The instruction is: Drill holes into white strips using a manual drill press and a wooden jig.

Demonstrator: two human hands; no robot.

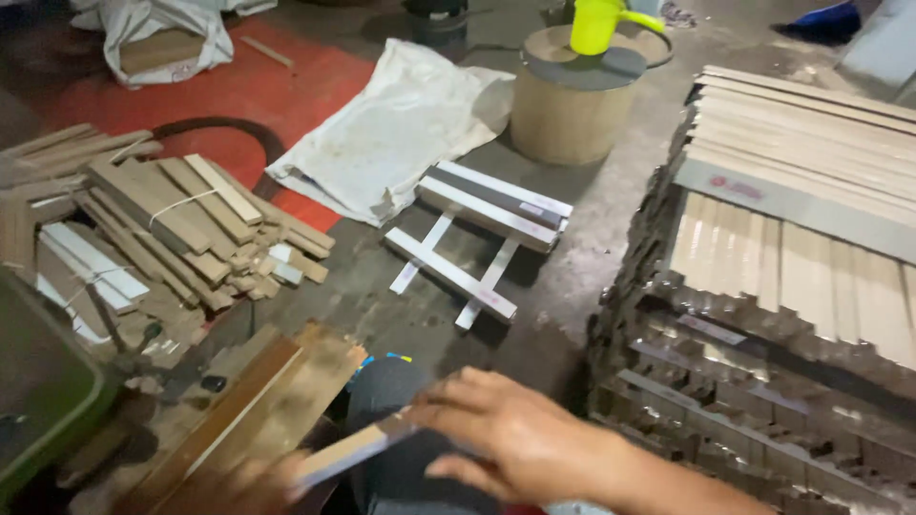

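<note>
From the head camera, looking down at the floor [572, 277] of a workshop: the right hand [520, 439] reaches across low in the picture, its fingers [448, 405] closed on one end of a thin pale strip [353, 453] that runs down to the left over the person's dark-clad knee [391, 401]. The left hand [262, 482] is a blur at the bottom edge beside the strip's other end; I cannot tell whether it grips anything. Just left of the strip lies a flat sheaf of brown wooden slats [258, 420]. Further left, bundles of short slats [181, 229] tied with bands are heaped on the floor, with a green bin [43, 401] at the edge. On the right stands a tall stack of long strips [782, 277]. In the middle of the floor a few white strips [472, 243] lie crossed, beside a white sack [391, 133], and behind them a round drum [571, 105] carries a yellow-green jug [596, 24].
</note>
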